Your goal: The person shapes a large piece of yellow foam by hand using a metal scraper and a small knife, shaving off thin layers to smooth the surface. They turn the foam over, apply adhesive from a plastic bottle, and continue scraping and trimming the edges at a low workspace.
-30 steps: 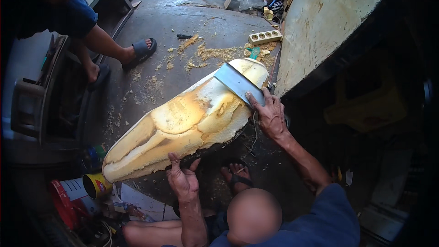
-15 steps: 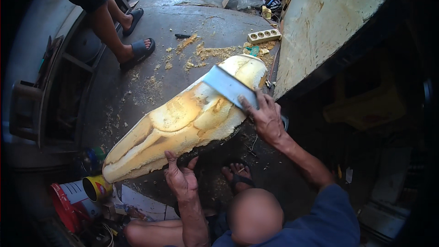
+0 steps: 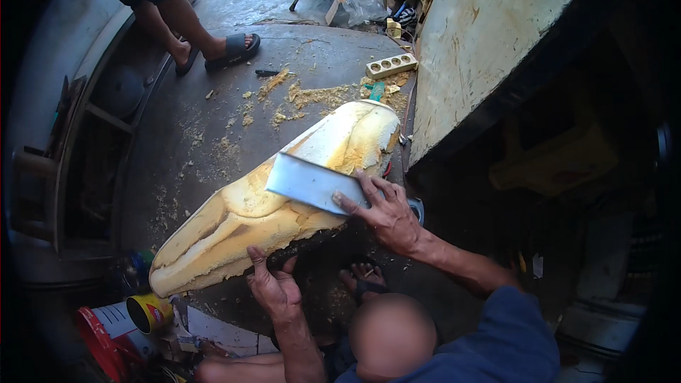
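A long yellowish foam seat pad lies slantwise across the middle, with a moulded outline on top and ragged, torn near edges. My right hand grips a wide, flat grey metal blade. It lies across the pad's middle, and a rounded handle end shows beyond my knuckles. My left hand, palm up, holds the pad's near edge. Its thumb rests against the foam, one finger shows apart from it, and the other fingers are mostly hidden.
Foam crumbs lie beyond the pad, near a white power strip and a green object. A pale panel leans at right. Another person's sandalled foot stands far left. A yellow can and bucket sit near left.
The blade has slid left and nearer along the pad, from its far end to its middle. The other person's feet have shifted. The whole view has moved slightly.
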Demonstrator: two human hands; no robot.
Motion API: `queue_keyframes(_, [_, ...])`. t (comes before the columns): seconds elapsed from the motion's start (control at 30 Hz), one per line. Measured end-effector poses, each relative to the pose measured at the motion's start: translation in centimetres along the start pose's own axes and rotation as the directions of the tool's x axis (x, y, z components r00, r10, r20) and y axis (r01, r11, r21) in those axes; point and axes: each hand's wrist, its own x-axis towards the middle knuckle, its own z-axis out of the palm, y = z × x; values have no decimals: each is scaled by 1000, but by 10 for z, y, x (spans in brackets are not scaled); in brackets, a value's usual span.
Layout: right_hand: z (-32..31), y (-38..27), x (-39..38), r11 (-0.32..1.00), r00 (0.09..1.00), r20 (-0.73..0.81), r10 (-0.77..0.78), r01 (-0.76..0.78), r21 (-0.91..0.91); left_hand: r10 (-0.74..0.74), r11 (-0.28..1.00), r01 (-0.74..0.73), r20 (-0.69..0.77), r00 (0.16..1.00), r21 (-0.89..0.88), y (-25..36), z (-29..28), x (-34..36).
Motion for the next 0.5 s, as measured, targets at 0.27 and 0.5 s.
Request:
queue_keyframes(0.27, [17, 10, -5, 998, 1000, 24, -20, 19, 53, 66, 997, -65, -42, 997, 39, 6, -8, 11])
queue_keyframes(0.5, [7, -20, -1, 999, 1000, 0, -16, 16, -40, 73, 997, -73, 9, 997, -39, 0, -25, 26])
